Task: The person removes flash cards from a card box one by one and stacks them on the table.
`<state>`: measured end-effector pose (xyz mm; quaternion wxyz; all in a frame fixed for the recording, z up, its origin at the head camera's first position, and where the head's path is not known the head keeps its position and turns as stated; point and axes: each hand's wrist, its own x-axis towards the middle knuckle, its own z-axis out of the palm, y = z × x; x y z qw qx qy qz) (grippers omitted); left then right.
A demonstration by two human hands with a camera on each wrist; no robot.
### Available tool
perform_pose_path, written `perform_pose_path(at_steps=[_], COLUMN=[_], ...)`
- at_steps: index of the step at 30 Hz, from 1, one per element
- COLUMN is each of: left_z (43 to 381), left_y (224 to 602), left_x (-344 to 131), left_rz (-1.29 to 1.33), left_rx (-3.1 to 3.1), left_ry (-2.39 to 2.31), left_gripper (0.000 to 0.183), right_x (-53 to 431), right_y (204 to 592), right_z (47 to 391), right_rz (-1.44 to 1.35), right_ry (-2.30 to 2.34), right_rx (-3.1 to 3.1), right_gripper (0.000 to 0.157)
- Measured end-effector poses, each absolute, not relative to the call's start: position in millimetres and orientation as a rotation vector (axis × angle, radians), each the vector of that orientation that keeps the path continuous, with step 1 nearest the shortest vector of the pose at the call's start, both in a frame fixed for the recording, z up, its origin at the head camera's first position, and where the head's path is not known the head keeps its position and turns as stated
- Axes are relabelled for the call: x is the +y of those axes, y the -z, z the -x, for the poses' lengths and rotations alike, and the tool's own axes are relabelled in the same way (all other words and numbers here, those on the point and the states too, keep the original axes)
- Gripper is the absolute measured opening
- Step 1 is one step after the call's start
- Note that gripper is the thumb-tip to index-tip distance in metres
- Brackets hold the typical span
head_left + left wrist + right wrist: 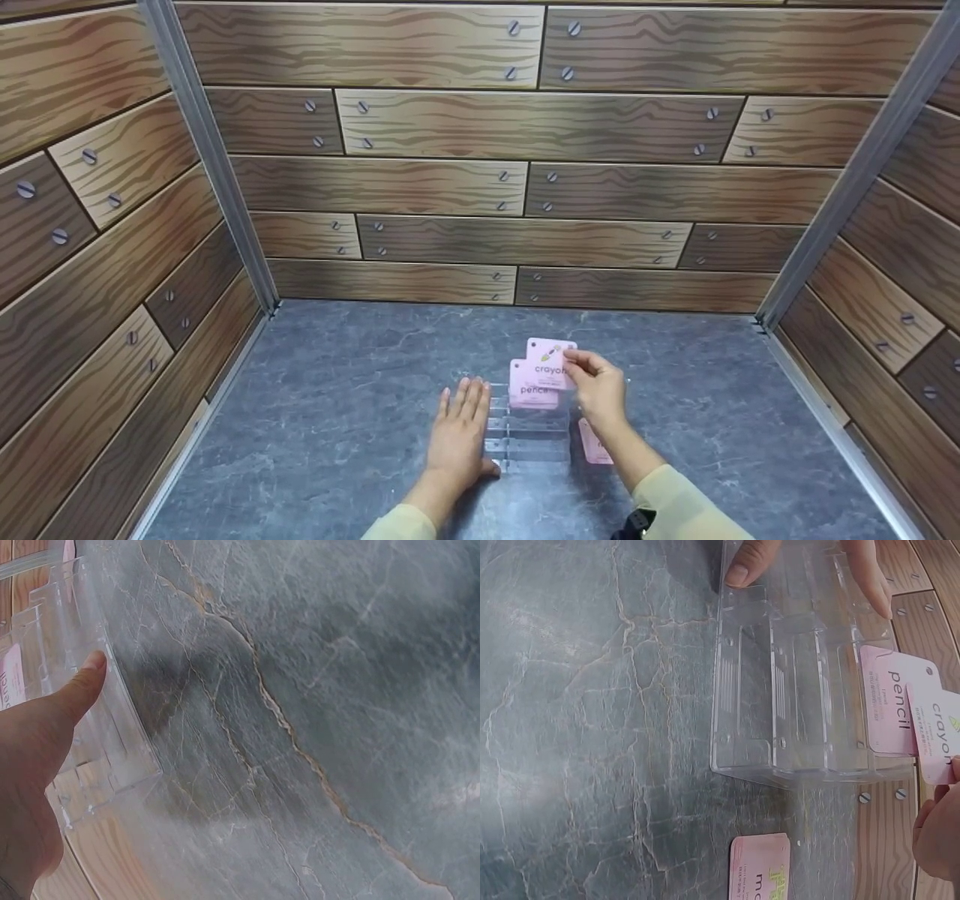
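A clear plastic stepped rack [799, 705] with several tiers stands on the grey marbled surface. My left hand [459, 431] lies along its left side with straight fingers, the thumb [90, 675] touching its front part. Between thumb and fingertips my right hand [600, 386] pinches a pink card marked "crayon" [550, 358] by its right edge. That card overlaps a pink "pencil" card [891, 701] standing in a rear tier of the rack. Another pink card [594, 442] lies on the surface right of the rack, partly hidden by my right forearm in the head view.
Wood-patterned panels [450, 187] enclose the grey marbled surface [337, 375] at the back and both sides. Metal strips [217, 150] run along the corners. A black band [636, 523] sits on my right sleeve.
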<state>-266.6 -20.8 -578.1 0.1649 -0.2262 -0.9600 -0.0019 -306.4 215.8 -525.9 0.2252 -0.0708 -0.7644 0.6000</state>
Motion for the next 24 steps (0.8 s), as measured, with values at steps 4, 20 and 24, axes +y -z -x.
perform_pose_path(at_steps=[4, 20, 24], left_z=[267, 266, 266], left_y=[578, 579, 578], left_x=[-20, -20, -20], left_rz=[0.638, 0.64, 0.641], left_rx=[-2.746, -2.732, -2.727], left_ry=[-0.006, -0.014, -0.025], left_gripper=[0.138, 0.138, 0.138], right_x=[218, 231, 234], right_y=[523, 519, 518], right_z=[306, 299, 296], right_rz=[0.189, 0.203, 0.19], right_ry=[-1.654, -1.756, -1.815], right_rx=[-2.104, -2.072, -2.04], right_gripper=[0.017, 0.025, 0.029])
